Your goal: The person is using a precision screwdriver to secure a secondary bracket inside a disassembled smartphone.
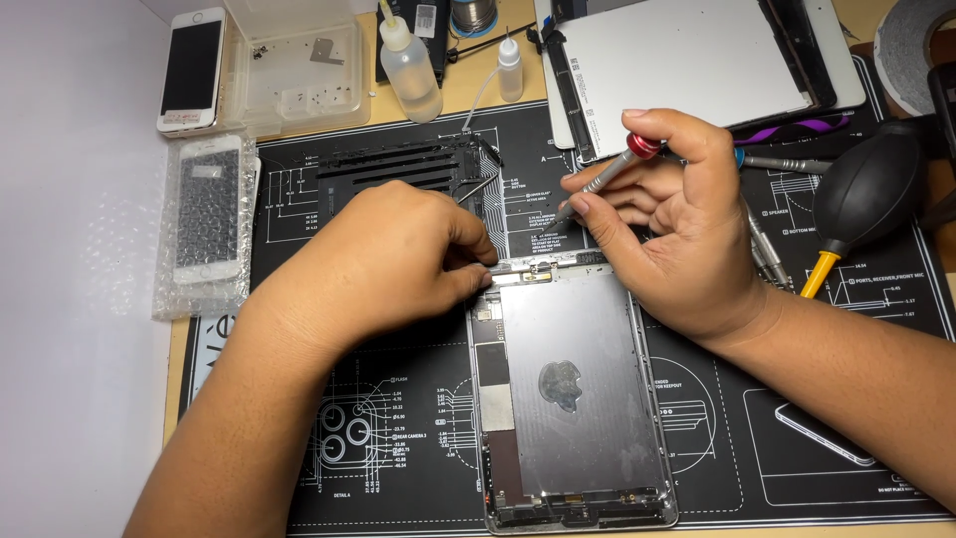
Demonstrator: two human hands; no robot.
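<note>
Both hands meet at the top edge of the opened tablet shell (573, 389), which lies on the black repair mat (398, 438). Left hand (398, 264) arches palm-down, fingertips pinched on a small bracket (518, 277). Right hand (662, 214) curls around a red-capped screwdriver (607, 179), tip angled down-left towards the bracket.

The left hand (398, 254) covers the top left corner of the opened tablet shell (573, 399), so what its fingers (473, 284) pinch there can't be made out. The screwdriver (607, 177) tip is lost behind the right hand (667, 214), its fingers curled over it. The tape roll (911, 40) is cut off at the top right edge, and the grey panel (687, 60) at the top. The bits in the clear plastic box (294, 65) are too small to tell
</note>
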